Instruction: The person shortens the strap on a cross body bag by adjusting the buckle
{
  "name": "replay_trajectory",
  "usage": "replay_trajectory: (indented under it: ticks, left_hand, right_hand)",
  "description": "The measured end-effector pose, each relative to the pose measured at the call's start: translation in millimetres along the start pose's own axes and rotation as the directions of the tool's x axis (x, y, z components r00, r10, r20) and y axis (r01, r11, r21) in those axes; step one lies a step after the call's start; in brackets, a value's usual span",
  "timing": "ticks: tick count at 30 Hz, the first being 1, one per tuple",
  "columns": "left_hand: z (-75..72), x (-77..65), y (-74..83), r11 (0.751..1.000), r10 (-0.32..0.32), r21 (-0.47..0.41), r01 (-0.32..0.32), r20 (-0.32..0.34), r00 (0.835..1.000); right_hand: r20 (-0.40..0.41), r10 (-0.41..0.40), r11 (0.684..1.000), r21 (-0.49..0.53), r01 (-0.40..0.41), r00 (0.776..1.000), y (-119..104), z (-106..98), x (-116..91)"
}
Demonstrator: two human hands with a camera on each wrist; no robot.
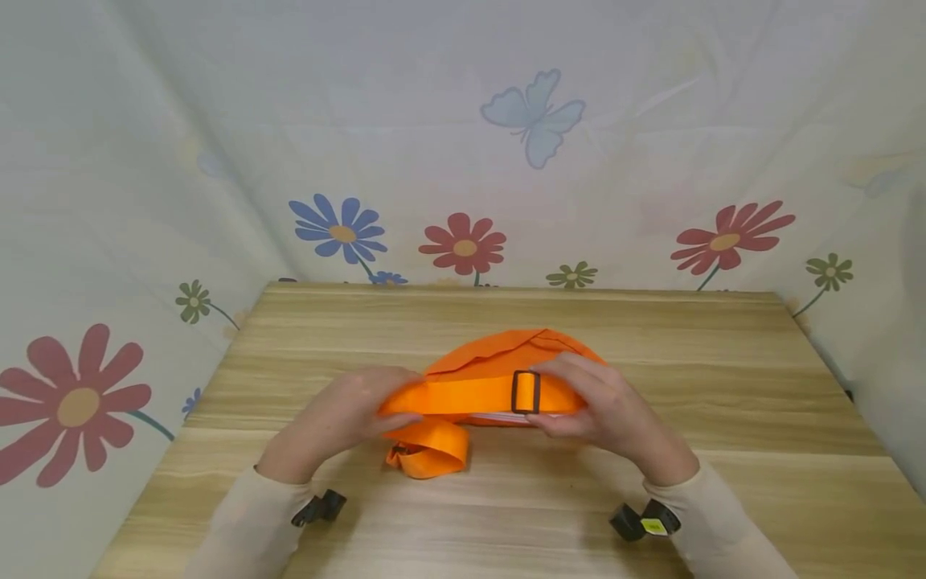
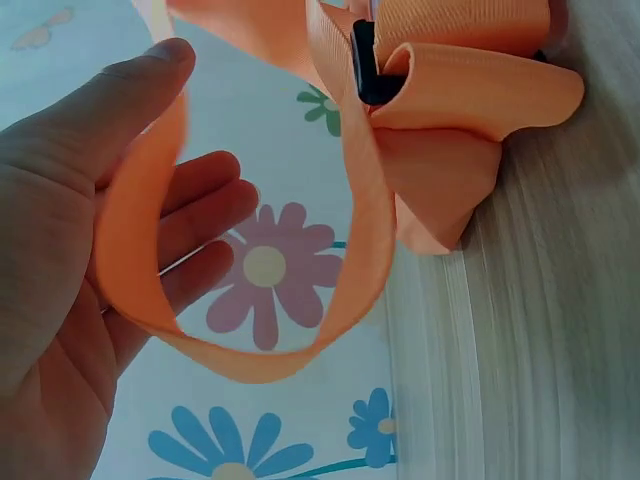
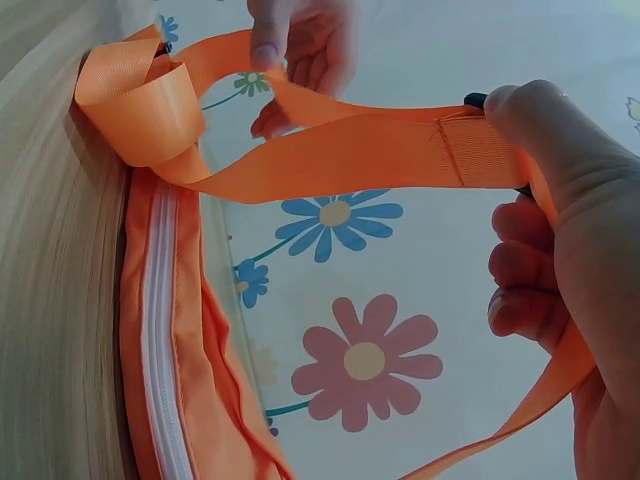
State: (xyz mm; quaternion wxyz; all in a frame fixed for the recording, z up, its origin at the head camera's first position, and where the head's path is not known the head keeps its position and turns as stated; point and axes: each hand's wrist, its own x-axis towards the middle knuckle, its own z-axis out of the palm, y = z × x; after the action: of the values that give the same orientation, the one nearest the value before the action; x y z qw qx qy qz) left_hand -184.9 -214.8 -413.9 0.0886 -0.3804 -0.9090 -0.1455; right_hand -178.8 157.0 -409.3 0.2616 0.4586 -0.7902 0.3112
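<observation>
An orange waist bag [image 1: 499, 354] rests on the table, its white zipper [image 3: 158, 330] showing in the right wrist view. Its orange strap [image 1: 456, 396] is lifted in front of it and spans the two hands. My left hand [image 1: 350, 410] holds the strap between thumb and fingers; in the left wrist view the band loops down past the fingers. Gripping the strap near its black slide buckle [image 1: 515, 392], my right hand [image 1: 604, 402] has its thumb at the buckle's edge and its fingers curled. A folded bundle of strap [image 3: 140, 105] with a dark plastic piece sits near the bag's left end.
The wood-grain table [image 1: 723, 362] extends around the bag on all sides. Behind it hangs a pale backdrop [image 1: 405, 104] printed with flowers and a butterfly. Small black devices [image 1: 321, 508] are worn at both wrists, low over the table.
</observation>
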Motion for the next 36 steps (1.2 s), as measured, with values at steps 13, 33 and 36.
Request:
replay_trajectory:
  ticks: [13,33,36]
  left_hand:
    - [9.0,39.1,40.2,0.997,0.046,-0.057,-0.046,0.013,0.999]
    - [21.6,65.2,70.6,0.886,-0.038,-0.463,-0.013,-0.1,0.994]
    - [18.9,63.1,68.2,0.897,-0.028,-0.442,-0.028,-0.119,0.993]
  right_hand:
    - [-0.006,-0.013,1.0,0.025,0.013,1.0,-3,6,5]
    - [0.03,-0.016,1.0,-0.021,0.017,0.999,1,-9,1]
    - [0.026,-0.03,0.999,-0.043,0.031,0.999,4,-14,-3]
